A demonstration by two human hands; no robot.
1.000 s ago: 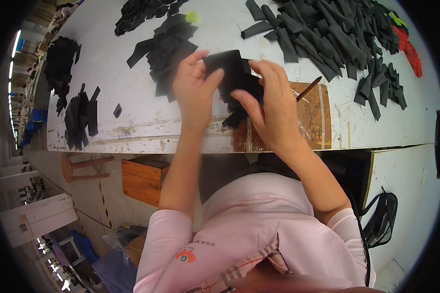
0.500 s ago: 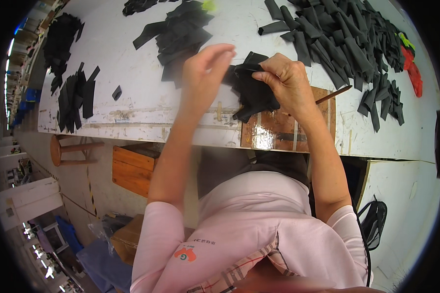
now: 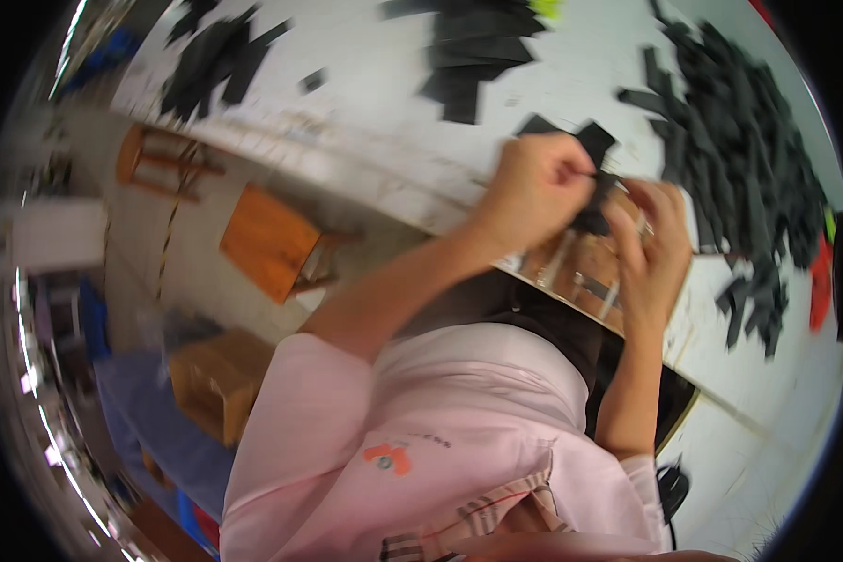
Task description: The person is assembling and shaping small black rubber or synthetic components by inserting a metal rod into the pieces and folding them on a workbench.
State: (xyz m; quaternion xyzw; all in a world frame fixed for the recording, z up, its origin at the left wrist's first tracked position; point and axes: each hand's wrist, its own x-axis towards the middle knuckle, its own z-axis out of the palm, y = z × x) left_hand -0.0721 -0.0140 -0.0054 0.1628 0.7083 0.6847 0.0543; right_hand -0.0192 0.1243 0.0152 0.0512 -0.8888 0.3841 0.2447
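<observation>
Over the brown board (image 3: 581,258) at the table's front edge, both hands meet at a piece of black fabric (image 3: 590,217). My left hand (image 3: 539,187) is closed in a pinch on its upper part. From the right, my right hand (image 3: 660,244) curls its thumb and fingers round the fabric's other side; motion smears the fingertips. Other black fabric pieces (image 3: 597,142) lie just beyond my left hand. Farther off on the white table is a stack of flat black pieces (image 3: 478,56).
A large heap of black strips (image 3: 740,140) covers the right side, with a smaller pile (image 3: 759,304) nearer. Left are another black pile (image 3: 215,61) and a small black square (image 3: 314,81). Red cloth (image 3: 820,281) lies far right. Wooden stools (image 3: 270,242) and a cardboard box (image 3: 217,379) stand left.
My view has turned, so the table appears slanted. My left hand, raised and apart from the fabric before, has come down to it and closed. My right hand has turned about the fabric.
</observation>
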